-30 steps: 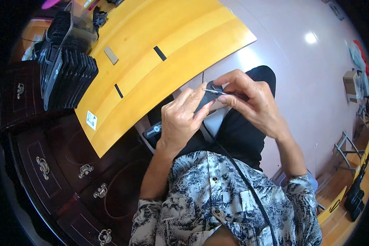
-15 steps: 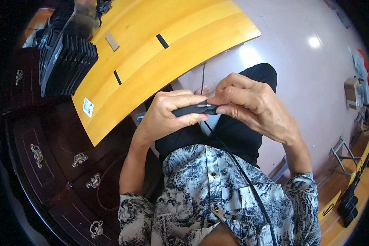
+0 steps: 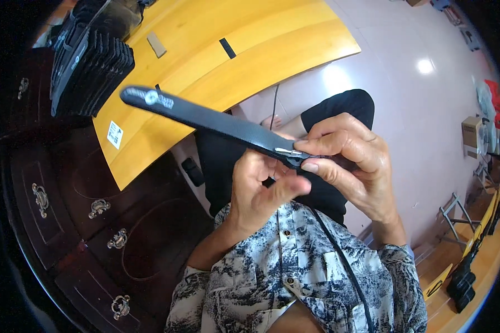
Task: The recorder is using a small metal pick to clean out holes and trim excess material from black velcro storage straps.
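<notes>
Between thumb and forefinger of the right hand (image 3: 350, 161) sits the near end of a long, flat black case (image 3: 211, 121), pinched shut at the spot where a small silver zip pull (image 3: 288, 151) shows on its edge. The thumb lies under the case and the forefinger over it, both closed firmly on it; the other fingers of that hand curl behind. Just below and touching the same end, the left hand (image 3: 261, 191) is half open, palm up, its thumb stretched toward the right thumb and its fingers loosely bent beneath the case, supporting rather than clamping it; whether its fingertips press the underside cannot be told.

From the grip the case runs up and away to the left, tilted, with a small round white mark near its far tip, which hangs in the air above a yellow wooden tabletop (image 3: 250, 61). On that tabletop, beyond the far tip, stands a stack of black ribbed cases (image 3: 91, 64), and two short strips, one grey and one black, lie flat on the wood. Under the hands are the person's black trousers and patterned shirt. Off to the left, below the tabletop, is a dark wooden cabinet (image 3: 94, 222) with metal handles.
</notes>
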The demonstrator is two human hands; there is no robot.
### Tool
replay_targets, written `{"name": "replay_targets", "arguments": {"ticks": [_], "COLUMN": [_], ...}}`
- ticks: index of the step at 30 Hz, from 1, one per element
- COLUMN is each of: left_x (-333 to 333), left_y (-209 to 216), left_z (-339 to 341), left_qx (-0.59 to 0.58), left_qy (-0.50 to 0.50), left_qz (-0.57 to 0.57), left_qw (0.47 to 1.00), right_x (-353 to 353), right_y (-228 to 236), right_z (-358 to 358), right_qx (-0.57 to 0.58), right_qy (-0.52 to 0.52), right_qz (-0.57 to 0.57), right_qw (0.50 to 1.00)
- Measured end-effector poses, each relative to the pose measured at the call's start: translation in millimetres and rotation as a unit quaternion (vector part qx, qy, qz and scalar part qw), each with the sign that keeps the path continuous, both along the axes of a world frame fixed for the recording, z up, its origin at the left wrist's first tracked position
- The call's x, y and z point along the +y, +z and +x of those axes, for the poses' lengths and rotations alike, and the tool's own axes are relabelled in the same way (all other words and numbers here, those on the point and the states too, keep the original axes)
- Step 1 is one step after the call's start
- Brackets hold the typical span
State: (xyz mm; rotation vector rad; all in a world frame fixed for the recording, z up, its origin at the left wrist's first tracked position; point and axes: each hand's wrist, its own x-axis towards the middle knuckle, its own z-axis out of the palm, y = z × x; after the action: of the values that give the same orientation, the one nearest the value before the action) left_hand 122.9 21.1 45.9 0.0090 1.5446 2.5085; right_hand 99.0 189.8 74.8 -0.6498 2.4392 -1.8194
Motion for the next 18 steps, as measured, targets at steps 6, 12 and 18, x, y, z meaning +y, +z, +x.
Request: {"name": "replay_targets", "arguments": {"ticks": [6,12,18], "left_x": [-9,-18,-22], "left_y": [-2,-5,-6], "left_z": [-8,-8,-4], "left_qx": [-0.061,-0.057,-0.098], "left_qy": [-0.072,-0.123,-0.127], "left_qz": [-0.023,-0.039,-0.053], "left_qw": [0.995,0.990,0.986], "right_x": [3,-2,-11], "right_y": [-5,-9,-20], "right_z": [-1,-12,-25], "right_qx": [-0.013,-0.013,0.010], "right_qy": [-0.014,0.008,-0.053], "right_qz": [0.001,-0.013,-0.007], "right_qw": [1.000,1.000,0.999]}}
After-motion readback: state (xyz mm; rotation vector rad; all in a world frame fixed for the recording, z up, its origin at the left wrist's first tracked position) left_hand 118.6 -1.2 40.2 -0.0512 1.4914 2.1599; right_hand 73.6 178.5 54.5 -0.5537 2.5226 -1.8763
